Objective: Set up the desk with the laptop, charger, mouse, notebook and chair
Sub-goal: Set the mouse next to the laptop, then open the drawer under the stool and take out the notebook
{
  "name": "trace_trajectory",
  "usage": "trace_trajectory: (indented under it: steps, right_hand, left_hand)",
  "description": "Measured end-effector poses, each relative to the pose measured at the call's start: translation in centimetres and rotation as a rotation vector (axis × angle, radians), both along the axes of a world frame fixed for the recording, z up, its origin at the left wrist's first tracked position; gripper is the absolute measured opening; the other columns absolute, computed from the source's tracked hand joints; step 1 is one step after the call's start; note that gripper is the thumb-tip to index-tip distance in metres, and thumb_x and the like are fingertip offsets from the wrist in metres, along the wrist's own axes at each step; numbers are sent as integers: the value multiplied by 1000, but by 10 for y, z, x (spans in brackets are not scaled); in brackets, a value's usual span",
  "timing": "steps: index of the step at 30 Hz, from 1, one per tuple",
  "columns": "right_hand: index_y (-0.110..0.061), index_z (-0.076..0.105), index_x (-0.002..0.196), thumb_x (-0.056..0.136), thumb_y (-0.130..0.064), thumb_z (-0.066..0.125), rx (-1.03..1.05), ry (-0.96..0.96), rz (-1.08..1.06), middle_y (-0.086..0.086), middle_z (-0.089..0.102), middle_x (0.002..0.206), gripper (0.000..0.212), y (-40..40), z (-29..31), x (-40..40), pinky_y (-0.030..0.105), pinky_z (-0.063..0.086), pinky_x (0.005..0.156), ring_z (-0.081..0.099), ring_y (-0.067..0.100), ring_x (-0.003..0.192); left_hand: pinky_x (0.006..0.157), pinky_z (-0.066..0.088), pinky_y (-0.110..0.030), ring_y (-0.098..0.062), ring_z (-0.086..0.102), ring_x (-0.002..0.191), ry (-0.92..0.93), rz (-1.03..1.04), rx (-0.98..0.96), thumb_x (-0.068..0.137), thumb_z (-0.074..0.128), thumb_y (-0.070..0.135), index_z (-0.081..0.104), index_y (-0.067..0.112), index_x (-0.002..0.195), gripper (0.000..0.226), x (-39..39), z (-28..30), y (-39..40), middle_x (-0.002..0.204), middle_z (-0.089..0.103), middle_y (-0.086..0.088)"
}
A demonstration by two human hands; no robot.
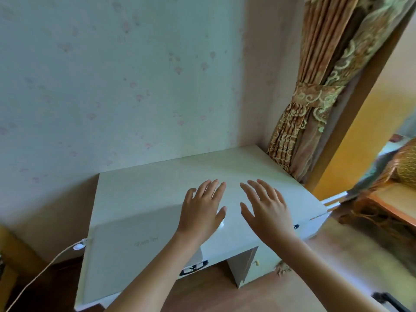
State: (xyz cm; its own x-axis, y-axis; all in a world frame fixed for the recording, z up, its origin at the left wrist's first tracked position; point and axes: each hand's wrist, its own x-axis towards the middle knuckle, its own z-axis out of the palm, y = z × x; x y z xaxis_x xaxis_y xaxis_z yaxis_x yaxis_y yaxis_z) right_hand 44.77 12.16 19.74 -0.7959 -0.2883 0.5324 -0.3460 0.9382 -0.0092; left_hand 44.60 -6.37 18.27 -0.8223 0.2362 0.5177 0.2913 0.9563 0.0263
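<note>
A closed silver laptop lies on the front left part of the white desk, its logo facing up. A white charger plug sits in the laptop's left side, and its cable trails down to the lower left. My left hand and my right hand hover side by side over the middle of the desk, palms down, fingers spread, holding nothing. A small white thing peeks out under my left thumb; I cannot tell what it is.
The desk stands against a pale papered wall. A tied-back gold curtain hangs at the desk's far right corner beside a wooden door frame. A dark object shows at the bottom right on the wooden floor.
</note>
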Motion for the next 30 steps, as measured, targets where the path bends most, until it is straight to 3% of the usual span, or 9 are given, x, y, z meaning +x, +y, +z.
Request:
trace_trajectory:
  steps: [6,9,16,24,30]
  right_hand:
    - [-16,58,126,82,-35,69,-25,43,-153,6,63,125,49,3,20,73,42,46,97,56,29,120]
    - [-18,57,127,83,-36,67,-32,47,-229,4,63,126,49,7,19,112,41,46,97,56,27,121]
    - [-18,57,126,85,-37,51,-42,91,-423,2,64,124,45,51,29,195,39,48,96,57,24,118]
    - [-18,55,127,86,-41,48,-42,130,-648,4,63,124,48,148,44,286,44,48,97,56,25,119]
    - [-17,60,125,85,-41,46,-29,164,-822,4,65,122,48,254,42,384,44,49,94,59,26,116]
  left_hand:
    - [85,53,-42,-22,63,114,46,-169,-7,73,75,44,61,20,127,61,39,20,10,126,65,-2]
    - [86,53,-42,-21,62,114,63,-268,-6,77,68,44,59,21,128,57,63,23,18,128,64,-2]
    - [86,51,-37,-19,61,116,48,-467,-25,78,63,44,59,21,129,57,108,37,65,128,63,0]
    - [85,51,-37,-19,59,117,36,-684,-7,84,46,50,58,20,130,56,166,62,171,128,63,-1]
    - [90,47,-39,-18,54,123,4,-871,40,85,40,55,55,24,134,60,238,59,307,132,60,2]
